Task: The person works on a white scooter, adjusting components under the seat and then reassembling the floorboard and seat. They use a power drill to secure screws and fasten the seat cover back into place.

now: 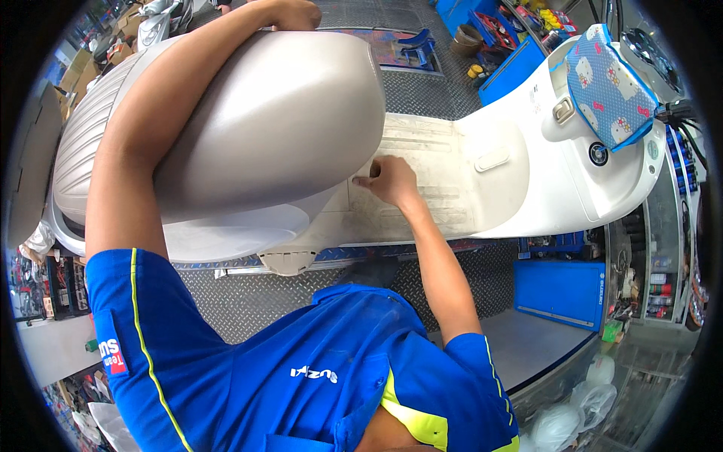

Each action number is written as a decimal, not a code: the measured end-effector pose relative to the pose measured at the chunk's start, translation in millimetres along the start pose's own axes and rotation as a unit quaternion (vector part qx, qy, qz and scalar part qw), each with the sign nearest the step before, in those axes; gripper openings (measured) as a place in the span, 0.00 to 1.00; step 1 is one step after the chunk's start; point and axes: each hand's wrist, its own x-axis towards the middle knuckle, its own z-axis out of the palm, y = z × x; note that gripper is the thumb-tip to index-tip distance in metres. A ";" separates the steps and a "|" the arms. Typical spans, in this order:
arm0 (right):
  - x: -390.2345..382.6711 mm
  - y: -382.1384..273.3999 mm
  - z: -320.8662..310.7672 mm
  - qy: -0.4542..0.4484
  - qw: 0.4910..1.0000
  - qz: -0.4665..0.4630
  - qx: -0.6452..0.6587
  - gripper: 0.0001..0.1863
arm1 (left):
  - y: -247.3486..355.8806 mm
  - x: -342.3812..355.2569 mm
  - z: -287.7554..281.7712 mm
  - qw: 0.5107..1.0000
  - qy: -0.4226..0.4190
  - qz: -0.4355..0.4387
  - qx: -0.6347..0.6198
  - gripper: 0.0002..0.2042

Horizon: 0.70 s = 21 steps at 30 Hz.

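Note:
A white scooter (557,184) lies sideways across my view, its large pale seat (301,113) at the left and its handlebar end at the right. My left arm reaches over the seat, and my left hand (295,15) is at the seat's far edge; its fingers are mostly hidden. My right hand (392,181) is just below the front of the seat, beside the body panel (331,207) and above the scuffed footboard (440,177). Its fingers are curled and the thumb points left toward the panel. Whatever lies inside those fingers is hidden.
A blue patterned bag (611,87) hangs at the scooter's front. Beyond stand a blue cabinet (514,71) and a brown bucket (467,39). On the near side are a blue box (561,294), shelves with bottles (660,290) and plastic bags (557,426). The floor (233,297) is diamond-patterned plate.

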 end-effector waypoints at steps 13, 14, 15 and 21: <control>-22.3 29.5 64.2 -0.018 1.000 0.015 -0.004 0.30 | -17.0 4.9 19.2 0.989 0.117 0.080 0.039 0.31; -22.9 35.9 66.3 -0.008 1.000 0.008 0.023 0.29 | -17.3 7.5 17.6 0.986 0.130 0.100 0.011 0.30; -24.8 40.9 70.1 -0.005 0.999 -0.006 0.052 0.28 | -21.3 8.3 19.8 0.984 0.144 0.106 0.004 0.31; -58.8 58.5 60.0 0.115 0.981 -0.016 0.157 0.25 | 6.8 -8.7 2.5 0.986 0.143 0.084 -0.034 0.29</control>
